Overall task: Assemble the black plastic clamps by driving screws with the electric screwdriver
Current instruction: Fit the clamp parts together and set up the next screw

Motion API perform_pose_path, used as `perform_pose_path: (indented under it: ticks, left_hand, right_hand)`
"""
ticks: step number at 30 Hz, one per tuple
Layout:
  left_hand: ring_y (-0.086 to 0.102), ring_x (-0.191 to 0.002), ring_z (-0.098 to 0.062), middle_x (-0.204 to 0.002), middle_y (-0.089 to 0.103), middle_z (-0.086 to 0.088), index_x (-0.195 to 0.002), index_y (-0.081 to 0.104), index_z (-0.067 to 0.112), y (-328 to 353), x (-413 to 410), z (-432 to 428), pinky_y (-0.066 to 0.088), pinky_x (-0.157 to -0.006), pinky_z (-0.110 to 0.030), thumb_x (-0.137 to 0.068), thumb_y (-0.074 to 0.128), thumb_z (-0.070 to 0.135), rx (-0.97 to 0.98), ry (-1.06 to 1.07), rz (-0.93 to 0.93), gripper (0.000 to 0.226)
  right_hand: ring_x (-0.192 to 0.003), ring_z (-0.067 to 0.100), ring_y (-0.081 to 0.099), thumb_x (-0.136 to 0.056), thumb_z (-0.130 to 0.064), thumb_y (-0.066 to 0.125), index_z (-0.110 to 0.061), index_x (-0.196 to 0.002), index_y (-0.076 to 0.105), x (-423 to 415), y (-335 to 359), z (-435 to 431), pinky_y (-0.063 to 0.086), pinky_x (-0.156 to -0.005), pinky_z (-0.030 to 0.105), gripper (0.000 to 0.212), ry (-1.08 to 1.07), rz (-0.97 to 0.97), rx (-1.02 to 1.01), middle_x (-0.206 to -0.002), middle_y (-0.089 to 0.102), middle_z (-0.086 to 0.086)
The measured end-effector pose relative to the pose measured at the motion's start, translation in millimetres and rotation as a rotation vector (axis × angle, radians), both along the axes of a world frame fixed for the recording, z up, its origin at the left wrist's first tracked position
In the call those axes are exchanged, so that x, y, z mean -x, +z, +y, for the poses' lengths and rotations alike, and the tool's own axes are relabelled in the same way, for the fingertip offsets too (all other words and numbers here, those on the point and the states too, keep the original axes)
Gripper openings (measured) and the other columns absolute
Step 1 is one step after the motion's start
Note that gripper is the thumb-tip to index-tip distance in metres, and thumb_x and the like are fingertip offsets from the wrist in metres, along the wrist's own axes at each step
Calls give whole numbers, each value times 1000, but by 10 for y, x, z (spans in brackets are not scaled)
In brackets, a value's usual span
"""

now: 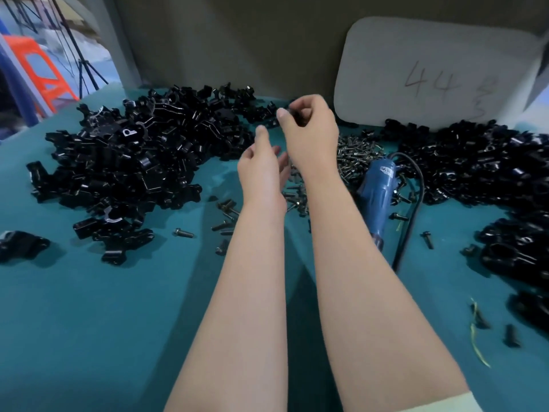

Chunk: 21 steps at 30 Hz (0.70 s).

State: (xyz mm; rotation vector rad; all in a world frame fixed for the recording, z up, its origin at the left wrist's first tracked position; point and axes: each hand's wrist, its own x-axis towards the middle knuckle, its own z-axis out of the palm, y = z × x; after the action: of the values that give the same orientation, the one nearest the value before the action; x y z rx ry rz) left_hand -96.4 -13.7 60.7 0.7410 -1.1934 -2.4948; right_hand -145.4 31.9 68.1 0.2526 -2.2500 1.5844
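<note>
Table (118, 322): teal covering, carries all items below.

1. Orange stool (44, 75): far left, off the table, in the background.
2. Single black clamp (20, 245): lying alone at the table's left edge, apart from the heap.
3. Left heap of black clamps (133, 162): large loose pile, spread from the left side to the back wall.
4. Loose screws (184, 232): a few scattered on the cloth between the left heap and the forearms.
5. Left hand (261, 165): raised above the table, thumb up, fingers relaxed and loosely spread, holding nothing visible.
6. Right hand (309, 129): higher and just beside the left, fingers curled, thumb and fingertips pinching a small dark part (297, 115); whether it is a screw or a clamp piece cannot be told.
7. Screw pile (356, 153): dense heap of dark metal screws, partly hidden behind the right wrist.
8. Electric screwdriver (378, 194): blue body, lying on the table just right of the right forearm, touching the screw pile, untouched by either hand.
9. Black cord (413, 203): loops from the screwdriver's far end toward the viewer.
10. White board (430, 75): propped against the back wall, pencilled "44".
11. Right heap of black clamps (475, 168): runs along the right side of the table.
</note>
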Motion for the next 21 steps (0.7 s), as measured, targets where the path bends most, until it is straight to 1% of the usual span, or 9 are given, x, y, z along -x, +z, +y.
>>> perform_pose_path:
  ticks: [2, 4, 6, 7, 9, 12, 14, 17, 21]
  left_hand:
    - [64, -52, -6, -81, 64, -1, -93, 55, 18, 129, -46, 124, 53, -49, -21, -97, 54, 38, 17, -51, 34, 21]
    - [52, -37, -3, -66, 58, 2, -83, 57, 16, 206, -88, 290, 41, -41, -16, -95, 57, 34, 90, -111, 25, 22]
    - [62, -57, -6, -75, 64, 0, -90, 62, 11, 220, -125, 494, 48, -54, -22, -93, 62, 28, 177, -208, 41, 17]
    - [68, -79, -12, -95, 69, -4, -105, 63, 10, 210, -143, 601, 52, -65, -25, -91, 64, 27, 191, -257, 53, 22]
    - [66, -103, -24, -121, 65, -10, -124, 57, 11, 168, -174, 794, 51, -68, -23, -91, 65, 23, 169, -301, 74, 36]
    - [67, -92, -24, -115, 65, -14, -119, 58, 3, 170, -214, 1049, 54, -75, -26, -95, 59, 9, 94, -300, 167, 25]
    - [64, -83, -20, -104, 64, -15, -111, 56, 4, 174, -205, 1185, 54, -80, -28, -97, 54, 4, 5, -305, 194, 15]
    - [61, -77, -17, -96, 59, -13, -97, 54, 9, 168, -177, 1338, 54, -79, -25, -98, 48, -2, -99, -327, 192, 12]
    - [58, -98, -24, -102, 56, -12, -92, 55, 8, 113, -136, 1435, 50, -94, -27, -97, 43, -10, -154, -367, 189, 22]
  right_hand:
    - [-90, 11, 51, -86, -22, 67, -19, -99, 46, -146, 94, 188, 38, -76, 18, 24, 27, -5, -4, -105, 56, 2]
    - [-91, 11, 52, -85, -17, 68, -19, -102, 40, -316, 118, 405, 38, -76, 16, 32, -11, -2, 10, -105, 54, -1]
    - [-92, 10, 54, -87, -14, 65, -21, -103, 41, -491, 115, 642, 41, -78, 17, 30, -71, 11, 21, -104, 54, -4]
    - [-94, 10, 55, -88, -13, 62, -22, -104, 45, -556, 109, 768, 42, -80, 17, 26, -85, 11, 5, -105, 55, -5]
    - [-102, 9, 57, -89, -10, 58, -21, -110, 53, -642, 95, 1027, 44, -87, 18, 24, -55, -21, -27, -109, 59, -6]
    - [-109, 8, 58, -89, 4, 45, -15, -119, 58, -730, 49, 1352, 45, -97, 20, 38, 9, -49, 82, -118, 61, -2]
    - [-107, 5, 57, -88, 7, 40, -15, -121, 59, -711, -45, 1531, 41, -93, 13, 44, -157, -56, 80, -118, 60, -3]
    - [-119, 20, 50, -90, 2, 38, -19, -128, 57, -549, -269, 1763, 36, -88, 20, 47, -482, -240, -169, -133, 52, 3]
    - [-130, 32, 34, -91, -4, 43, -26, -139, 46, -345, -482, 1850, 29, -106, 40, 53, -477, -490, -413, -144, 40, 8]
